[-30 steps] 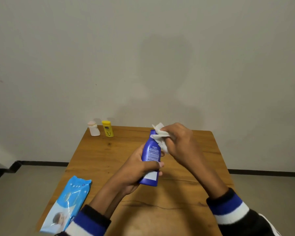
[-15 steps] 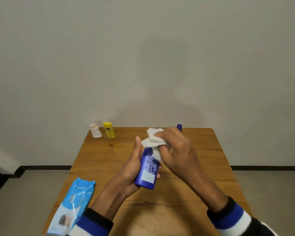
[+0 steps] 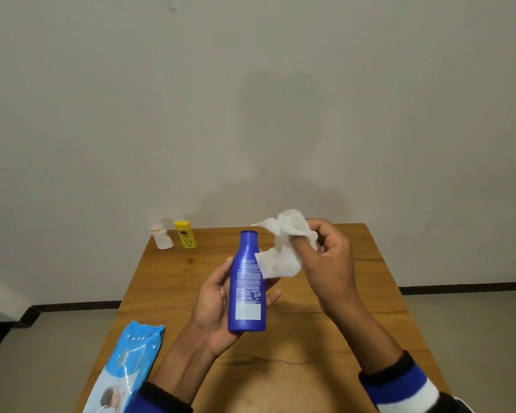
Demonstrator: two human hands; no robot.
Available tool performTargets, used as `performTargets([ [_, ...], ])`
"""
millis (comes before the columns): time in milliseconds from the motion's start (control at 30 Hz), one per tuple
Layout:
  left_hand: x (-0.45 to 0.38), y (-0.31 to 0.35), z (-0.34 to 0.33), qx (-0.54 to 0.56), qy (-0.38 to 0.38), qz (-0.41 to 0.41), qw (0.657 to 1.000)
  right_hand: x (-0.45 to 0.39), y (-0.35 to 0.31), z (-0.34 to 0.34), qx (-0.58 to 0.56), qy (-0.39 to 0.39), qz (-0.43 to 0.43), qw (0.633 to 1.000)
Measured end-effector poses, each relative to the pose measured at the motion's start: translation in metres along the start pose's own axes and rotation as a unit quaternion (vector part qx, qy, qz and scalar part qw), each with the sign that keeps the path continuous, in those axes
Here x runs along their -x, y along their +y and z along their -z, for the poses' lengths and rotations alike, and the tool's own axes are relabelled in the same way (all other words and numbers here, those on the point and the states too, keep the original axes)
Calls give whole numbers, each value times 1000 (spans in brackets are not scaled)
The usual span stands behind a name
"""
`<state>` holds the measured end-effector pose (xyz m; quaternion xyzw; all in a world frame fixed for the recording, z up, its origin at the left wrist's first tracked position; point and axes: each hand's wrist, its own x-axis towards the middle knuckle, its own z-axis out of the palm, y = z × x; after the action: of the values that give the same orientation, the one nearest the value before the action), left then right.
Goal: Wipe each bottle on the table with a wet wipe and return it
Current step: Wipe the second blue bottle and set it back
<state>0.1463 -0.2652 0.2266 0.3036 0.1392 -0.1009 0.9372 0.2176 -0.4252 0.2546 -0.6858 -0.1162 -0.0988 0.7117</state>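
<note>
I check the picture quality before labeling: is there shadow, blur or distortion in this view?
Head view: a soft broad shadow lies on the wall above the table; wide-angle distortion makes the table edges splay; the blue bottle label is too blurred to read; the wet wipe looks nearly overexposed; no hard glare.

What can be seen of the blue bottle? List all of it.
The blue bottle is a glossy, plastic-looking lotion-type bottle with a rounded body narrowing to a short neck and a flat blue cap. The side facing the camera bears small white print and a pale blank label patch near the base. It is held upright, tilted slightly, above the wooden table. The left hand cradles it from behind and below, fingers showing on both sides. The crumpled white wet wipe, held in the right hand, overlaps its right shoulder.
</note>
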Motion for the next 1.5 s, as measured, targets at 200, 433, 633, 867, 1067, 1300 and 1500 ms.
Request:
performTargets([
  [200, -2, -3, -14, 30, 15, 7, 999, 47, -4, -24, 205, -140, 166, 954],
  [433, -9, 17, -11, 37, 8, -54, 998, 87, -24, -12, 152, -232, 191, 942],
  [633, 1, 41, -3, 33, -17, -80, 996, 82, -39, 17, 4, -206, 85, 975],
  [867, 10, 22, -17, -12, 10, -35, 999, 30, -59, 25, -17, -25, 88, 996],
  [1067, 8, 14, -36, -8, -21, 10, 1000, 67, -40, -24, 118, -195, 115, 967],
  [1300, 5, 27, -27, -5, 51, -52, 997, 92, -30, -2, 2, -194, 86, 977],
  [1500, 14, 17, -19, -40, 29, 2, 999, 52, -42, 16, -20, -57, 33, 998],
])
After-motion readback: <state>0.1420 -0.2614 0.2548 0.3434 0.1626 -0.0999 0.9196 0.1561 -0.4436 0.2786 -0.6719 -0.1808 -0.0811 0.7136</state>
